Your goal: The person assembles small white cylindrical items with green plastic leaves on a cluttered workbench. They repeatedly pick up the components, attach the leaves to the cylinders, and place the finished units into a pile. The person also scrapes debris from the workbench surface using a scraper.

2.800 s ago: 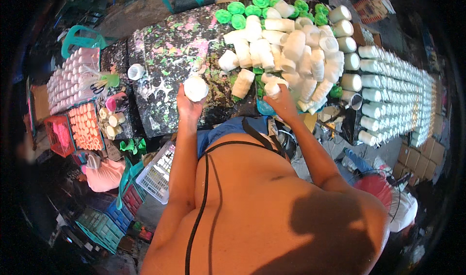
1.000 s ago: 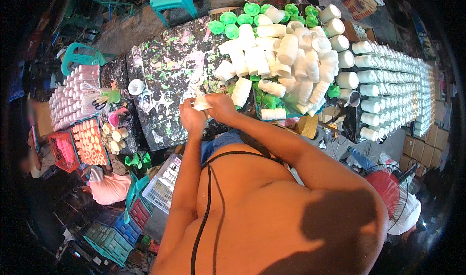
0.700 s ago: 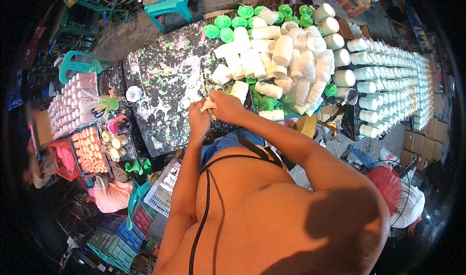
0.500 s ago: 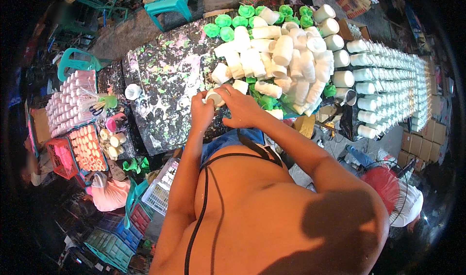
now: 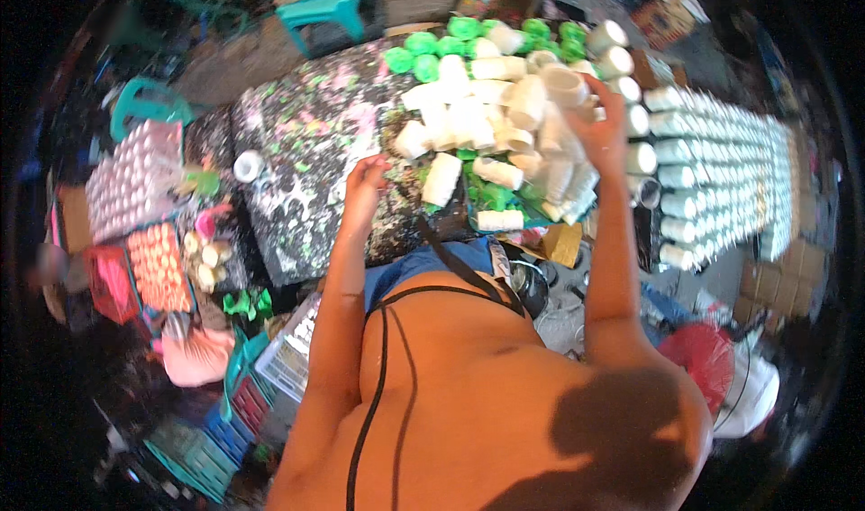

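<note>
My right hand [image 5: 602, 131] is at the right side of a heap of white cylindrical cups [image 5: 464, 119], its thumb and fingers around an off-white cup [image 5: 564, 87] whose mouth faces me. Motion blurs this hand a little. My left hand [image 5: 364, 179] hovers over the paint-spattered dark table [image 5: 306, 150], left of the heap, with its fingers loosely bent and apart and nothing visible in them. A white cup [image 5: 441, 180] lies tilted at the heap's near edge, and a smaller white piece [image 5: 500, 221] rests closer to me.
Green plastic pieces [image 5: 464, 28] line the heap's far side. Rows of white cups [image 5: 712, 168] fill the right. At the left stand trays of pale cups [image 5: 135, 182], orange pieces [image 5: 159, 268] and a red crate [image 5: 110, 286]. A teal stool [image 5: 324, 11] stands beyond the table.
Both hands were together around a white cup over the table's near middle. They have parted: the right has moved up and right to the heap with a cup, the left has stayed nearby.
</note>
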### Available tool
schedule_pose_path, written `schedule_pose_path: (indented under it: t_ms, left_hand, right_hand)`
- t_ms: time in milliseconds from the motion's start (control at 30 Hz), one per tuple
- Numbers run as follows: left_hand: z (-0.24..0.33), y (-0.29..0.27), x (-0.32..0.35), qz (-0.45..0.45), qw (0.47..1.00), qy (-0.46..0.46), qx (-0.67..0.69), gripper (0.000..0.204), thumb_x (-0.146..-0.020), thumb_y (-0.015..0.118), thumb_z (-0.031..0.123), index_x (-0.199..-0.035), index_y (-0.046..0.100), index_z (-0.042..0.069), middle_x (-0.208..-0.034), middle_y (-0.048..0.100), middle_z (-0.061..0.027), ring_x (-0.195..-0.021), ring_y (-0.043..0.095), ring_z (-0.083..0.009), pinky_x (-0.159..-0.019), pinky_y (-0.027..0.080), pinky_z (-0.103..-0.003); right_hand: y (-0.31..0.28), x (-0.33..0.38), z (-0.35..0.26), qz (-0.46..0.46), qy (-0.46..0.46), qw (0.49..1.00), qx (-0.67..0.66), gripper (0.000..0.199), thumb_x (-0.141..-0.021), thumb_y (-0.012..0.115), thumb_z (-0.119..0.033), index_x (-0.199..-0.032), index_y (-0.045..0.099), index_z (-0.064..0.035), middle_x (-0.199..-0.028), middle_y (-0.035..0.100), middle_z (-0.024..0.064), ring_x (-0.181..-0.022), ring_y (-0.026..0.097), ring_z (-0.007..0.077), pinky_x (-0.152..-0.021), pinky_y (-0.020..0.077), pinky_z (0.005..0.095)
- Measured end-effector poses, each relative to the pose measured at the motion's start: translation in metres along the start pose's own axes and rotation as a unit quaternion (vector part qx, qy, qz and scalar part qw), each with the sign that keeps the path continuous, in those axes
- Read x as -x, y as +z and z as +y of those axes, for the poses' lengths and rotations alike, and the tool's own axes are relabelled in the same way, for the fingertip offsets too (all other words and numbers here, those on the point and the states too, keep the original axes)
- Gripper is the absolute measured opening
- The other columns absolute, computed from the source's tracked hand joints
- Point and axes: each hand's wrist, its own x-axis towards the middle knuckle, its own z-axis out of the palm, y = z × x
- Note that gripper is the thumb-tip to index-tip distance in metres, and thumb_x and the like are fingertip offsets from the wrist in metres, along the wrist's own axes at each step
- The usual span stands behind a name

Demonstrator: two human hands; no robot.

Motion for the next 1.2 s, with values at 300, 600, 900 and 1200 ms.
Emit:
schedule_pose_path:
  t_ms: [300,600,900,1200]
  left_hand:
    - [-0.052,-0.087,-0.01,0.216,0.957,-0.079,0.175,0.04,-0.097,0.068,0.021,-0.134,0.055,0.01,-0.109,0.069,-0.007,-0.081,0.066,-0.0179,-0.068,0.05,-0.035]
    - [-0.06,-0.193,-0.083,0.488,0.87,0.014,-0.07,0.079,-0.083,0.085,0.031,-0.141,0.046,-0.006,-0.144,0.044,-0.0296,-0.133,0.049,-0.0436,-0.113,0.041,-0.048]
    - [-0.05,-0.302,-0.158,0.418,0.901,-0.017,0.11,0.055,-0.091,0.076,0.026,-0.137,0.056,0.005,-0.117,0.068,-0.0178,-0.079,0.072,-0.029,-0.054,0.061,-0.04]
    - [-0.013,-0.221,-0.113,0.294,0.933,0.197,0.07,0.049,-0.088,0.053,-0.014,-0.134,0.057,0.001,-0.127,0.066,-0.0111,-0.102,0.071,-0.0214,-0.076,0.064,-0.032]
  right_hand:
    - [0.029,-0.01,0.099,-0.197,-0.069,0.961,0.179,0.072,-0.083,0.077,-0.019,-0.151,0.053,-0.0125,-0.14,0.06,0.0233,-0.132,0.056,0.0427,-0.113,0.0445,0.0514]
    - [0.008,-0.015,0.08,-0.094,-0.073,0.974,0.192,0.056,-0.094,0.074,-0.024,-0.141,0.056,0.0002,-0.138,0.059,0.0249,-0.131,0.054,0.0439,-0.114,0.0418,0.0508]
    - [0.0,0.024,-0.001,-0.1,-0.082,0.974,0.184,0.047,-0.093,0.074,-0.015,-0.136,0.06,0.0006,-0.136,0.062,0.0249,-0.128,0.057,0.0434,-0.111,0.0429,0.0509]
    - [0.057,0.081,-0.056,-0.245,0.147,0.954,-0.091,0.034,-0.099,0.071,-0.014,-0.129,0.065,0.0011,-0.12,0.071,0.0153,-0.113,0.068,0.0261,-0.1,0.0521,0.0387]
